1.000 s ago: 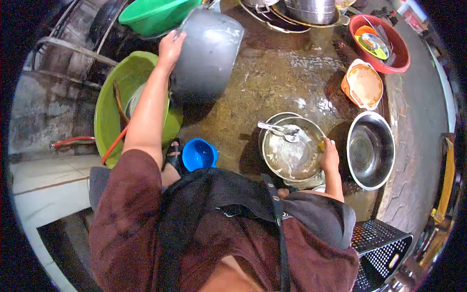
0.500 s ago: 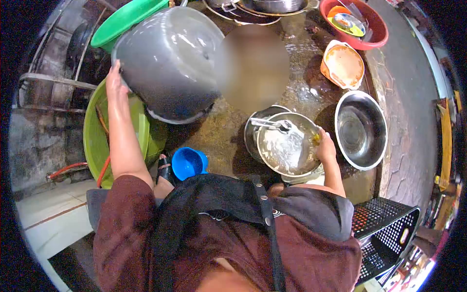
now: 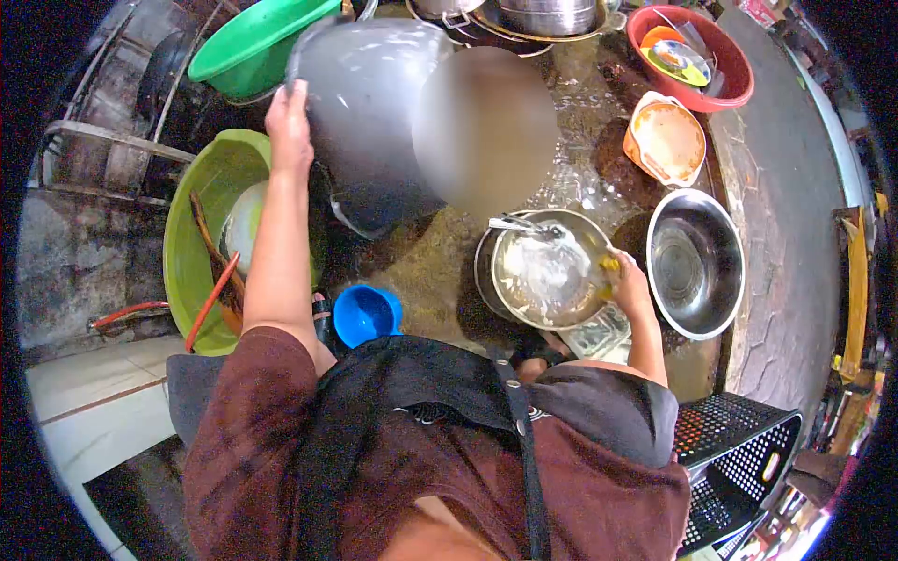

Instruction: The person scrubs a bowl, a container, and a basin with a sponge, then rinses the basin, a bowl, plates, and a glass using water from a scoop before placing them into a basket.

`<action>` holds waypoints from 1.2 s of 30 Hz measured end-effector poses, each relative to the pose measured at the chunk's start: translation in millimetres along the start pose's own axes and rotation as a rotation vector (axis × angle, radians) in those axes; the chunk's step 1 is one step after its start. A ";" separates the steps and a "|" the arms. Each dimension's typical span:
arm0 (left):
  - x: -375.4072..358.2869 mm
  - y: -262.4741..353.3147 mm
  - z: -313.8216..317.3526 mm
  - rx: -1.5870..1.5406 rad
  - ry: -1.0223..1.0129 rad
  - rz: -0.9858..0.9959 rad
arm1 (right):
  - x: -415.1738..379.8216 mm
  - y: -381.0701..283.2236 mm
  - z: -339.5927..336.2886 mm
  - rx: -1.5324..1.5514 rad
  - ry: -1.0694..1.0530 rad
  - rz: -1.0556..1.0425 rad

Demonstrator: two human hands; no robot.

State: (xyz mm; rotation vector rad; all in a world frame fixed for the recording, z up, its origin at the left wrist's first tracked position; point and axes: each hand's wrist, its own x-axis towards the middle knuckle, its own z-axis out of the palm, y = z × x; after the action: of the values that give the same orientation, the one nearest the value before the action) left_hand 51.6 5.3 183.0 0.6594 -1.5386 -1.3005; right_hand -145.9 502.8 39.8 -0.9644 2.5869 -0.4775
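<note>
My left hand [image 3: 292,131] grips the edge of a large grey tub [image 3: 369,103], which is tilted on its side at the upper left. Part of the tub is hidden by a blurred patch. My right hand [image 3: 632,288] is closed around a yellow sponge [image 3: 610,266] at the right rim of a round metal bowl [image 3: 582,307]. White suds lie in the bowl, and a metal utensil [image 3: 513,224] rests across its far rim. Under the bowl stands another metal vessel, mostly covered. A blue dipper [image 3: 367,316] sits on the wet floor between my arms.
At left stands a lime-green basin [image 3: 182,229] with a red hose [image 3: 213,304] over its edge. A green basin [image 3: 253,51] leans behind it. On the right are a steel basin [image 3: 694,318], an orange container [image 3: 669,140], a red basin [image 3: 744,79] and a black crate [image 3: 739,421].
My left hand has shifted right and upward with the grey tub, uncovering more of the lime-green basin. The utensil has turned on the bowl's rim. My right hand stays at the bowl's right side.
</note>
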 end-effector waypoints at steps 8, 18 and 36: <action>-66.2 -49.6 36.1 0.792 -0.388 0.350 | 40.6 -41.4 -28.0 0.123 0.225 0.080; -160.1 -89.2 -39.0 1.162 -0.900 0.281 | 114.7 -183.4 -90.7 0.166 0.114 -0.349; -175.3 -148.6 -44.7 0.126 0.188 -0.584 | 150.2 -211.4 249.8 -0.110 -0.778 -0.693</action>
State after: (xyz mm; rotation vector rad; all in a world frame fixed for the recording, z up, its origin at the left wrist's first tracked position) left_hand 131.2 97.3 -17.0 1.3440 -1.3258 -1.5136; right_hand -29.1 203.0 -121.9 -1.6768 1.5644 -0.0699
